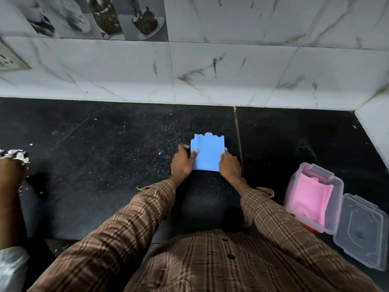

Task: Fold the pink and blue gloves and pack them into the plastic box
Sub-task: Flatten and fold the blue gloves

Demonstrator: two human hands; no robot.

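Both hands, left hand [182, 163] and right hand [229, 165], pinch the folded blue glove [208, 154] on the dark surface [105, 165]; keeping its edges aligned should help it fit the plastic box [336, 186].

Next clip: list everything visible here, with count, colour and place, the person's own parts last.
blue glove: one, blue, folded, centre of counter, held at both sides
pink glove: pink, count unclear, inside the plastic box
plastic box: one, clear, open, counter right
lid: one, clear, lying right of the box
counter: one, black, speckled
wall tiles: white marble pattern, behind counter
wall socket: one, far left wall
left hand: grips glove's left edge
right hand: grips glove's right edge
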